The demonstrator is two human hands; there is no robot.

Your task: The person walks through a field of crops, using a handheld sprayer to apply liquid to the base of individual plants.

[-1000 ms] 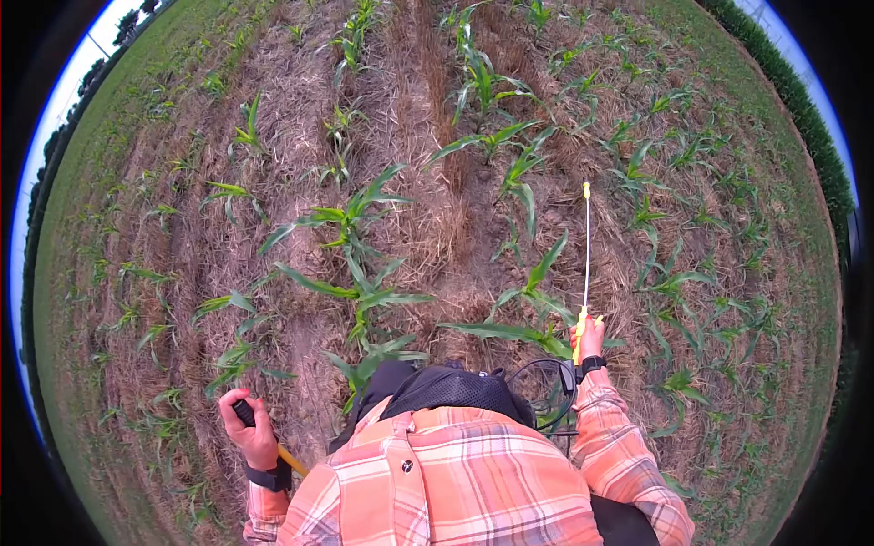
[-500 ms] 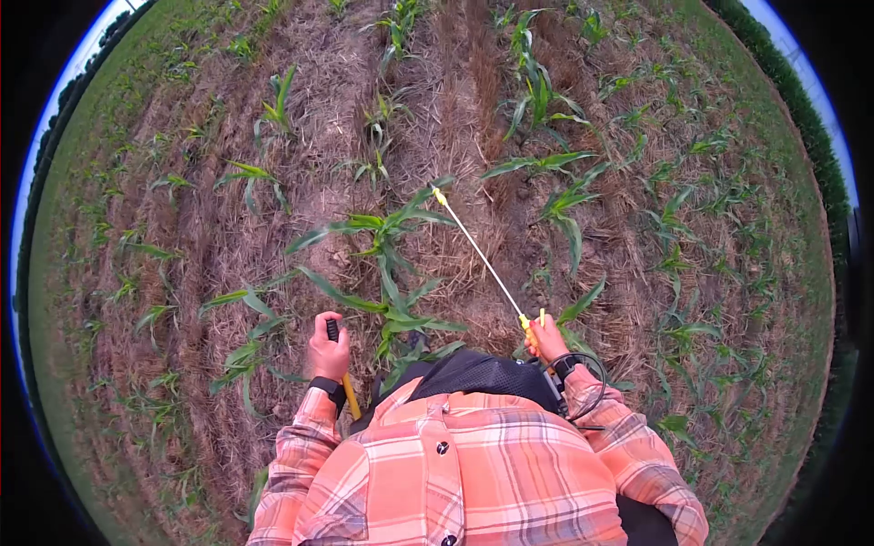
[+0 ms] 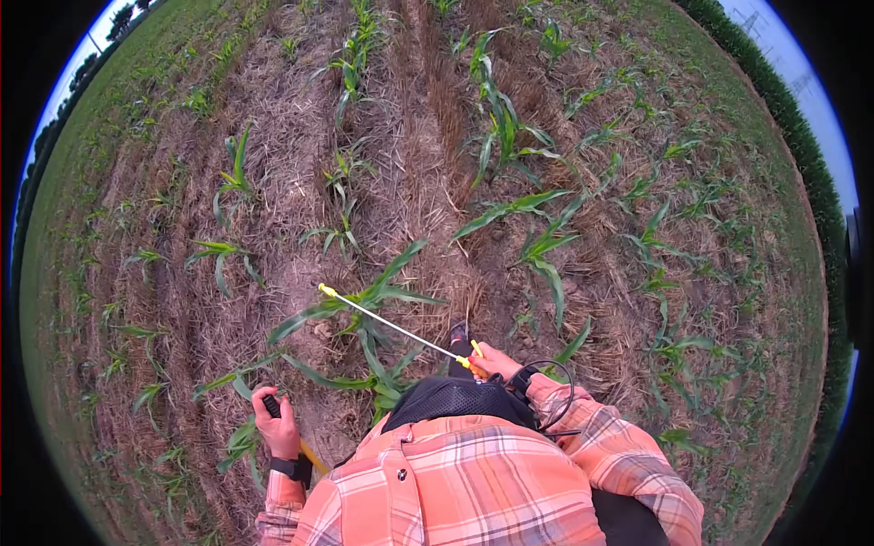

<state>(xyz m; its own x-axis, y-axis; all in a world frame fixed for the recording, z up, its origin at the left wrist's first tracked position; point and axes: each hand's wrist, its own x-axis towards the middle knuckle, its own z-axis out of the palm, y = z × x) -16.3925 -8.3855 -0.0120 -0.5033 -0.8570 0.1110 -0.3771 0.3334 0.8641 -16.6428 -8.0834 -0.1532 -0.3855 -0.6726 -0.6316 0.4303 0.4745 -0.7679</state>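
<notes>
My left hand (image 3: 279,426) is closed around the black grip (image 3: 271,405) of a yellow lever (image 3: 314,456), low at the left beside my body. In my right hand (image 3: 494,361), near the front of my waist, is the yellow handle (image 3: 477,349) of a spray wand. Its thin white tube (image 3: 393,327) slants up and left to a yellow nozzle (image 3: 326,290), which is over the leaves of a young corn plant (image 3: 369,296). A black hose (image 3: 569,382) loops by my right wrist.
Rows of young corn plants (image 3: 503,123) grow ahead and to both sides in straw-covered soil (image 3: 401,164). A dark shoe (image 3: 459,335) shows in front of my waist. Taller green growth (image 3: 783,109) lines the field's right edge.
The wand has swung left and down, its nozzle now further left. My right hand has moved left and slightly down. My left hand with the lever is lower and further left. A shoe has come into view.
</notes>
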